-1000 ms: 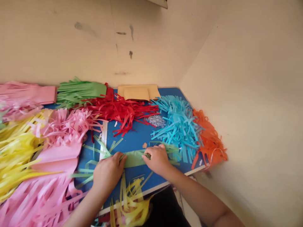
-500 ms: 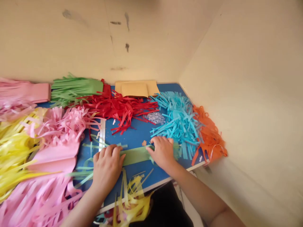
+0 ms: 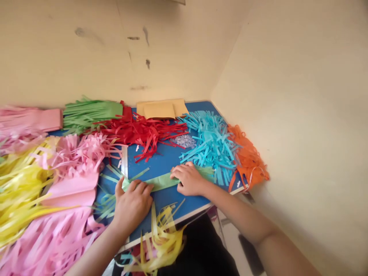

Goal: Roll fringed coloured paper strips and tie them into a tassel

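Note:
A folded light green paper strip (image 3: 164, 181) with fringed ends lies across the blue table (image 3: 161, 161). My left hand (image 3: 133, 201) rests on the strip's left part, its thumb apart from the fingers. Over the right part, my right hand (image 3: 188, 179) has its fingers bent around the strip, thumb and fingers close together. Loose green fringe spreads beyond both hands. Yellow fringe (image 3: 165, 237) hangs over the near table edge between my arms.
Pink (image 3: 71, 188) and yellow (image 3: 20, 184) fringes cover the left side. Green (image 3: 92, 113), red (image 3: 138, 132), blue (image 3: 211, 142) and orange (image 3: 248, 155) fringes line the back and right. Folded tan paper (image 3: 159, 110) lies behind, with small pale bits (image 3: 185, 141) nearby. Walls stand behind and right.
My left hand's thumb has spread away from its fingers. My right hand has shifted slightly left, its fingers more curled on the strip. The view has moved a little.

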Demonstrator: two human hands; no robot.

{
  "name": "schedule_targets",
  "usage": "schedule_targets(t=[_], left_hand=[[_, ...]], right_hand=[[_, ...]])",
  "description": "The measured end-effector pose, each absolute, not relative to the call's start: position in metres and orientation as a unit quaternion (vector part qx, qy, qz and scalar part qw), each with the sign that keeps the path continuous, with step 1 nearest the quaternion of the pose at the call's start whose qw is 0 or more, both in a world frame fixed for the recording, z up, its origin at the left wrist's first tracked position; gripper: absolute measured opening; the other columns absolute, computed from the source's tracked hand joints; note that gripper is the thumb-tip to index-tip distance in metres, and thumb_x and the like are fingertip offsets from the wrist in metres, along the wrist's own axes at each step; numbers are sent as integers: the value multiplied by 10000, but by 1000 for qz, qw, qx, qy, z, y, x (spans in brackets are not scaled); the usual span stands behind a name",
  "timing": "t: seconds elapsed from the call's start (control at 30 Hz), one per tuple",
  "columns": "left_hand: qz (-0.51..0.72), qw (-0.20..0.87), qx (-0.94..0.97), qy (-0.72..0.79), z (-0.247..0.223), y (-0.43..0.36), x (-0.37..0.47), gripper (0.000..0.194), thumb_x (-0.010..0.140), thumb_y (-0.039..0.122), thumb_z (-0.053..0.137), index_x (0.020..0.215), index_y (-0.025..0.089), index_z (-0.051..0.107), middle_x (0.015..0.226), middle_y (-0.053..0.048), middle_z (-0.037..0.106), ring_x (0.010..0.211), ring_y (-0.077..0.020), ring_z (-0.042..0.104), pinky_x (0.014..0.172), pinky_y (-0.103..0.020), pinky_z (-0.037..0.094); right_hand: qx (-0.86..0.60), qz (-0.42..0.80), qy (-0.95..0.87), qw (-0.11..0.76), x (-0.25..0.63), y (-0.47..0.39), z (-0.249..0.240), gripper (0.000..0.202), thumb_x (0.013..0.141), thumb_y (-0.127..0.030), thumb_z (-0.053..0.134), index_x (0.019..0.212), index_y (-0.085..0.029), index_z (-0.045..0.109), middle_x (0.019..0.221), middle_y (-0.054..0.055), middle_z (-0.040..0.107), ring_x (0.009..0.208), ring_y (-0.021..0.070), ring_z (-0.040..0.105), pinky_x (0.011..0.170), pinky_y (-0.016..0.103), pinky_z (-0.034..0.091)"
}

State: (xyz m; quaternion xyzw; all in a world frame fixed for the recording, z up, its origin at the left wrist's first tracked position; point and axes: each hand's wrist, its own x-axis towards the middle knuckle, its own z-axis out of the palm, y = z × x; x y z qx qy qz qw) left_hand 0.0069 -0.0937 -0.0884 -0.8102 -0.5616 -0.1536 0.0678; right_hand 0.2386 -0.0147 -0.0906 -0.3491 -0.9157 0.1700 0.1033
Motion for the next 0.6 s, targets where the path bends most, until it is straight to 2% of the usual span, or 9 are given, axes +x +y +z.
schedule_targets(t=[0.13,0.23,0.27,0.37,0.47,0.6], left_hand=[[-170,2,-789,-591,-97,-88,-7,275,893,227,469,930,266,739,943,-31,761,1003,-277,647,1097,-579,207],[-161,-35,-777,-607,-97,-85,-11,233,890,326,507,929,272,730,956,-36,750,1009,-278,635,1047,-550,273],[-159,-35,-773,-613,-97,-84,-11,228,885,379,534,925,267,729,951,-42,746,1011,-281,630,1041,-542,284],[-153,-28,-766,-624,-98,-81,-12,265,894,468,562,901,267,733,927,-44,746,995,-264,626,1034,-505,305],[-146,4,-789,-597,-101,-82,-16,243,939,406,525,896,304,741,930,-11,760,1007,-251,629,1064,-513,275],[-154,66,-833,-527,-106,-90,-24,304,982,287,437,948,327,736,905,15,770,1044,-252,638,1103,-544,215]], right_hand=[[-350,183,-912,114,243,-7,-89,267,731,-209,716,995,-213,683,1136,31,663,1034,215,590,915,378,279],[-373,208,-896,124,242,0,-91,65,854,-275,707,899,-231,722,1016,-2,699,965,171,617,869,347,273],[-379,215,-892,123,242,2,-92,62,889,-270,683,867,-234,728,970,-12,706,934,155,622,850,337,271],[-380,207,-893,126,240,3,-92,63,858,-270,723,911,-236,728,933,-21,707,900,147,620,830,331,271],[-354,167,-910,140,241,-1,-94,216,788,-351,787,960,-239,719,1015,0,701,950,182,593,848,353,264],[-313,130,-930,141,246,-6,-102,109,922,-323,664,870,-260,736,956,1,715,913,179,562,841,375,242]])
